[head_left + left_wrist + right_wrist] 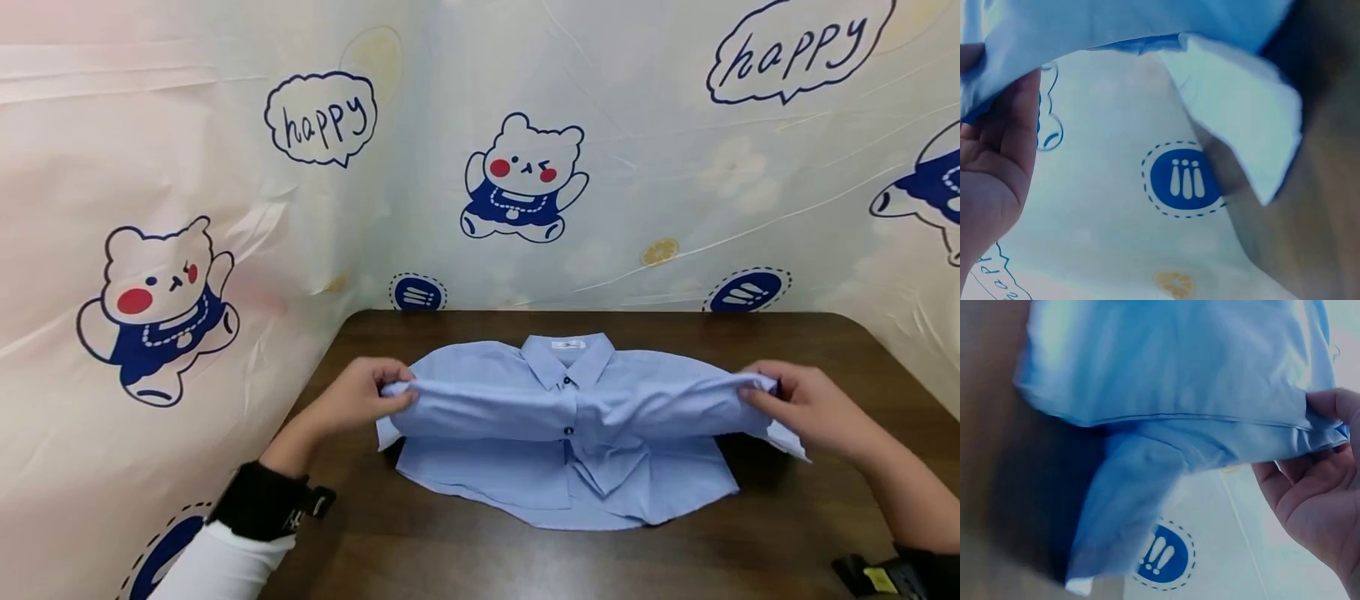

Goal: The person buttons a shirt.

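Observation:
A light blue button-up shirt (pixel 487 412) lies front up across the brown table, its collar (pixel 567 358) toward the far edge. My left hand (pixel 367 392) pinches the shirt's left side between thumb and fingers. On the opposite side, my right hand (pixel 798 404) pinches the fabric the same way. Between the hands a band of the shirt is lifted into a crosswise fold, and the hem spreads below it. Cuffs hang under both hands; in the right wrist view a sleeve (pixel 1129 500) dangles below the held edge.
The dark brown wooden table (pixel 450 558) reaches back to a pale printed cloth backdrop (pixel 420 192) with cartoon bears and "happy" bubbles. The backdrop also closes in on the left and right sides. A black strap (pixel 262 500) circles the left wrist.

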`<act>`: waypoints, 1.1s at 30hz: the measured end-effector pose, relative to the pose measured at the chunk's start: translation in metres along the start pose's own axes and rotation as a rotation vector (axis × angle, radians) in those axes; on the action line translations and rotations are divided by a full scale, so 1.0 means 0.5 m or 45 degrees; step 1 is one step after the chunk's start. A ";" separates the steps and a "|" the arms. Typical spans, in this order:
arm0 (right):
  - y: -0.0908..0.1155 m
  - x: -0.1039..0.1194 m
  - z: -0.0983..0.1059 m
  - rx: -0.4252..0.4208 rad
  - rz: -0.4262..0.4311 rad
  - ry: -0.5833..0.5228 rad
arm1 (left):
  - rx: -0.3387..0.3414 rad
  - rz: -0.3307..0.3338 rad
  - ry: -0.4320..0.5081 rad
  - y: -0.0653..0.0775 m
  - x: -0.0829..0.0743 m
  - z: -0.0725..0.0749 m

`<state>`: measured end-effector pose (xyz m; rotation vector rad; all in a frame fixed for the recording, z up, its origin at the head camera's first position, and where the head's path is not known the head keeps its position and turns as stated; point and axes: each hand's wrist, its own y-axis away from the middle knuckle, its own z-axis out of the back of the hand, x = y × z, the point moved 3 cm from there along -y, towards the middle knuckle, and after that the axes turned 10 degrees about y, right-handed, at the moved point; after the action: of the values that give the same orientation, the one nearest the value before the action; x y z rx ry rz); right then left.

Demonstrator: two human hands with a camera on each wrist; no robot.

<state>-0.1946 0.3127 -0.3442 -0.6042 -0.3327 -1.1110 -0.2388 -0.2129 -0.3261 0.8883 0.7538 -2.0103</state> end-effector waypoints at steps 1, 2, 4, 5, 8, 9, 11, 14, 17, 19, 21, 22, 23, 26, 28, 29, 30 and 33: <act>-0.013 -0.001 0.005 -0.007 -0.040 0.010 | -0.038 0.016 -0.021 -0.013 -0.002 0.009; -0.026 -0.002 0.009 -0.003 -0.102 0.016 | -0.073 0.033 -0.048 -0.028 -0.002 0.017; -0.056 -0.010 0.008 0.007 -0.208 0.052 | -0.127 0.072 -0.125 -0.063 0.007 0.027; -0.072 -0.016 0.005 0.010 -0.245 0.068 | -0.141 0.095 -0.159 -0.081 0.015 0.031; -0.119 -0.039 -0.015 0.024 -0.321 0.124 | -0.147 0.135 -0.276 -0.138 0.052 0.033; -0.134 -0.049 -0.024 0.020 -0.315 0.156 | -0.141 0.166 -0.313 -0.157 0.066 0.031; -0.163 -0.068 -0.041 0.019 -0.310 0.207 | -0.122 0.223 -0.380 -0.188 0.092 0.025; -0.202 -0.096 -0.067 0.049 -0.308 0.289 | -0.086 0.317 -0.490 -0.224 0.118 0.010; -0.237 -0.122 -0.093 0.085 -0.334 0.388 | -0.065 0.396 -0.591 -0.252 0.138 -0.007; -0.255 -0.138 -0.109 0.120 -0.390 0.436 | -0.065 0.440 -0.651 -0.267 0.153 -0.017; -0.268 -0.151 -0.125 0.161 -0.469 0.482 | -0.071 0.480 -0.698 -0.279 0.172 -0.031; -0.271 -0.157 -0.132 0.185 -0.510 0.493 | -0.068 0.493 -0.716 -0.284 0.182 -0.038; -0.273 -0.163 -0.140 0.209 -0.552 0.501 | -0.064 0.510 -0.735 -0.288 0.191 -0.047; -0.276 -0.173 -0.163 0.269 -0.622 0.516 | -0.047 0.571 -0.782 -0.293 0.211 -0.073; -0.279 -0.178 -0.176 0.286 -0.634 0.515 | -0.054 0.609 -0.808 -0.295 0.216 -0.085; -0.281 -0.178 -0.180 0.287 -0.633 0.517 | -0.061 0.628 -0.821 -0.296 0.217 -0.088; -0.283 -0.178 -0.182 0.291 -0.625 0.528 | -0.061 0.638 -0.833 -0.297 0.218 -0.090; -0.288 -0.167 -0.177 0.279 -0.581 0.585 | -0.018 0.625 -0.877 -0.303 0.209 -0.087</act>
<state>-0.3639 0.2760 -0.4182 -0.0633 -0.1905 -1.5856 -0.3978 -0.1477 -0.4049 0.2786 0.1372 -1.6887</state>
